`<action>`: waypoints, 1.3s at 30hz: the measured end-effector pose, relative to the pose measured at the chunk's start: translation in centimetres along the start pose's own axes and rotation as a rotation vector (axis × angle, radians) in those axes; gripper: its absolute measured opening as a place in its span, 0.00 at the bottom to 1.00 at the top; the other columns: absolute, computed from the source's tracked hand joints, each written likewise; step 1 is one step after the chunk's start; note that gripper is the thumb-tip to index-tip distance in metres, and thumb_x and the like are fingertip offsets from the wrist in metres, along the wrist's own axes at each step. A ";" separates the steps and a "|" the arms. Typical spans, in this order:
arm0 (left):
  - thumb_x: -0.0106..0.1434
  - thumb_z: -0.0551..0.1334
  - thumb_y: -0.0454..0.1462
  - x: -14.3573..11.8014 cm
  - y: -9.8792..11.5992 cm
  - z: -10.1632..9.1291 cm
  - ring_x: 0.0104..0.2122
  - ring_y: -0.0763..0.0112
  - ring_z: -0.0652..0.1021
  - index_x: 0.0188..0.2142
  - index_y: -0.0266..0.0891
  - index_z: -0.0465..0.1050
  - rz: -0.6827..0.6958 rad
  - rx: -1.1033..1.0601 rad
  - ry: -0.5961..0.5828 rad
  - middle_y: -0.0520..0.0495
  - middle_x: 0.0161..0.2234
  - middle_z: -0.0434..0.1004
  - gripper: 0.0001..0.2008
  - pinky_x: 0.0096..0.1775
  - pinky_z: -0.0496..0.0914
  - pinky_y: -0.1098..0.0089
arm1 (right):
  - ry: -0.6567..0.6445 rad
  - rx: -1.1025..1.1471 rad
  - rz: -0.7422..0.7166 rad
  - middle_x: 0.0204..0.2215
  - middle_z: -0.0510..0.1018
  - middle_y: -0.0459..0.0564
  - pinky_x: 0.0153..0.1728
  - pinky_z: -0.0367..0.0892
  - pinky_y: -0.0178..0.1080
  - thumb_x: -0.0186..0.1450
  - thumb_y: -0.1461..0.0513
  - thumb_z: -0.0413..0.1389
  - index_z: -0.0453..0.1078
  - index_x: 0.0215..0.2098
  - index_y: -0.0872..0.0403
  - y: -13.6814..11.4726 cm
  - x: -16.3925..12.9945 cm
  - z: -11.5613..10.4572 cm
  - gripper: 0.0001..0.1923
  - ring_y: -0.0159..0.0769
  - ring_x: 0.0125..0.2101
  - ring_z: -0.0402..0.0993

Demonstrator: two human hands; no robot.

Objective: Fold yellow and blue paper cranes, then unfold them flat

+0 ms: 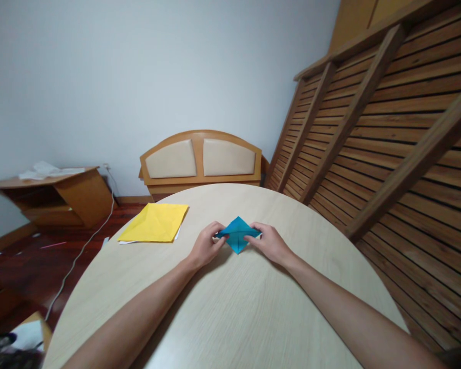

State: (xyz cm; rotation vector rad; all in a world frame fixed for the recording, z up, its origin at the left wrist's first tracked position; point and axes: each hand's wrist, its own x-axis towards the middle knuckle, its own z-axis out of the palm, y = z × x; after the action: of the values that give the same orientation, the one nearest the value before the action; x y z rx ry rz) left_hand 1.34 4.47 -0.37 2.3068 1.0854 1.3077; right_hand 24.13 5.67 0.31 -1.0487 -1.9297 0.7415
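On the round wooden table (223,318), going from the left, a yellow sheet of paper (154,222) lies flat near the far edge, well apart from both hands. Next comes the left hand (206,245), its fingers closed in a pinch on the left corner of a folded blue paper (237,233), which sits at the middle of the table just above the surface. Rightmost, the right hand (269,243) pinches the opposite corner of that diamond-shaped piece, so both hands hold it between them.
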 end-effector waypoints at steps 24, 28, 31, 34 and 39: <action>0.60 0.61 0.30 -0.7 -0.7 -0.3 0.41 0.64 0.75 0.38 0.39 0.74 0.135 0.335 -0.399 0.44 0.38 0.74 0.07 0.44 0.70 0.68 | -0.346 -0.471 -0.372 0.44 0.80 0.52 0.51 0.64 0.45 0.64 0.65 0.58 0.76 0.47 0.51 0.2 -0.6 -0.4 0.14 0.44 0.47 0.72; 0.66 0.58 0.36 -0.6 -0.3 -0.5 0.39 0.65 0.75 0.37 0.40 0.74 0.128 0.369 -0.415 0.45 0.36 0.75 0.06 0.42 0.69 0.68 | -0.361 -0.463 -0.367 0.45 0.80 0.51 0.51 0.64 0.44 0.64 0.64 0.58 0.76 0.46 0.50 0.3 -0.5 -0.5 0.13 0.43 0.47 0.72; 0.70 0.55 0.39 -0.5 -0.1 -0.6 0.37 0.66 0.75 0.36 0.39 0.73 0.099 0.382 -0.420 0.46 0.34 0.75 0.10 0.40 0.69 0.69 | -0.356 -0.473 -0.368 0.43 0.80 0.52 0.49 0.64 0.44 0.68 0.60 0.57 0.76 0.44 0.51 0.3 -0.5 -0.5 0.09 0.43 0.45 0.73; 0.72 0.52 0.41 -0.5 -0.1 -0.5 0.36 0.66 0.76 0.36 0.39 0.73 0.049 0.364 -0.414 0.45 0.33 0.76 0.14 0.40 0.69 0.68 | -0.336 -0.481 -0.321 0.36 0.80 0.53 0.44 0.65 0.42 0.70 0.58 0.54 0.76 0.38 0.53 0.2 -0.5 -0.6 0.10 0.43 0.40 0.74; 0.71 0.53 0.40 -0.6 -0.5 -0.2 0.35 0.65 0.77 0.47 0.38 0.72 -0.067 0.307 -0.348 0.44 0.36 0.78 0.12 0.39 0.69 0.68 | -0.244 -0.366 -0.191 0.42 0.81 0.54 0.41 0.66 0.40 0.71 0.59 0.52 0.73 0.50 0.52 0.3 -0.6 -0.7 0.13 0.42 0.40 0.76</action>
State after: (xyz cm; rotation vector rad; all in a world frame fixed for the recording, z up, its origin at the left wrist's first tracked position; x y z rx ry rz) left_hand 0.73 4.36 -0.93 2.5595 1.2964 0.7142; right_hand 25.05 5.34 0.21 -1.0021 -2.4022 0.4325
